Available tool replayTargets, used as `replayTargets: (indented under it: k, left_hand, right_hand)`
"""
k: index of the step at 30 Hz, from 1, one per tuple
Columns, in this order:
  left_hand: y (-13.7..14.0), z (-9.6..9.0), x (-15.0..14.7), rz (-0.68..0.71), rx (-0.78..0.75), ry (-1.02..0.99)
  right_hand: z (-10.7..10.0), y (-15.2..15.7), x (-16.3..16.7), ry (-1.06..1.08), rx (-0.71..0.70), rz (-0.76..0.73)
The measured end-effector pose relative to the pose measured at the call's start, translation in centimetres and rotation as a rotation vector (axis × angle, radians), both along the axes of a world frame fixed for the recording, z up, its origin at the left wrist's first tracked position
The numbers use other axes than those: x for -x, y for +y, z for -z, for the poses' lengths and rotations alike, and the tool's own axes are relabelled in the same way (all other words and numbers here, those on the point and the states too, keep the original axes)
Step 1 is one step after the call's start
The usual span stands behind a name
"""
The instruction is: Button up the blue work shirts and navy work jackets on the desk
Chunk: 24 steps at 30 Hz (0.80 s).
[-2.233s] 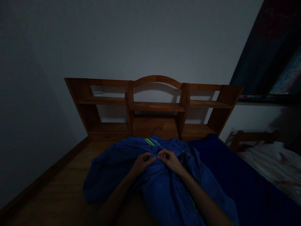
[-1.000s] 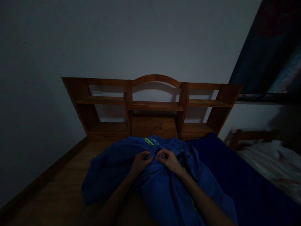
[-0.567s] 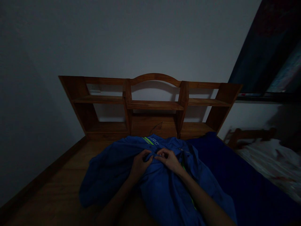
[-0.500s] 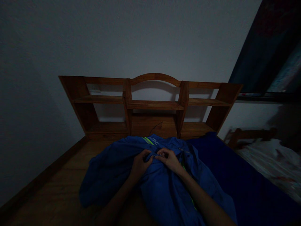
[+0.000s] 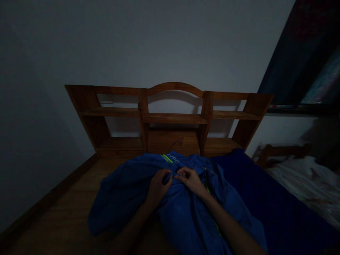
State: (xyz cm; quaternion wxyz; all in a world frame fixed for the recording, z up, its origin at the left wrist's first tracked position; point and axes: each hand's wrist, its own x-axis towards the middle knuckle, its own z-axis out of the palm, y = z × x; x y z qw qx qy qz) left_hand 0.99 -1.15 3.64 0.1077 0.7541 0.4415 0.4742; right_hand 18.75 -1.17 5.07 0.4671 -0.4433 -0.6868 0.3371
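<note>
A blue jacket-like garment [image 5: 177, 212] lies spread and rumpled in front of me, with a yellow-green stripe and pale letters near its far edge. My left hand [image 5: 159, 186] pinches a fold of its cloth between thumb and fingers. Close beside it, my right hand [image 5: 190, 180] pinches the same stretch of fabric, fingertips almost meeting the left ones. Whether a button or another small fastener sits between the fingertips is too dark and small to make out. The near part of the garment drapes between and under my forearms.
A wooden headboard with shelves [image 5: 175, 118] stands against the pale wall [image 5: 159, 42]. Bare boards [image 5: 79, 187] show at left. A dark blue cloth [image 5: 265, 198] covers the right side. Further right are a whitish covering [image 5: 310, 180] and a dark window [image 5: 300, 60].
Both hands keep their pinch on the cloth in almost the same place. The view has shifted very slightly.
</note>
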Motion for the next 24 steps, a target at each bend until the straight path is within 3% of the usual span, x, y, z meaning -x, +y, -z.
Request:
replayTargets:
  k: [24]
  left_hand:
    - [-0.32, -0.95, -0.15, 0.027, 0.079, -0.097]
  right_hand:
    - [0.7, 0.23, 0.31, -0.007, -0.009, 0.015]
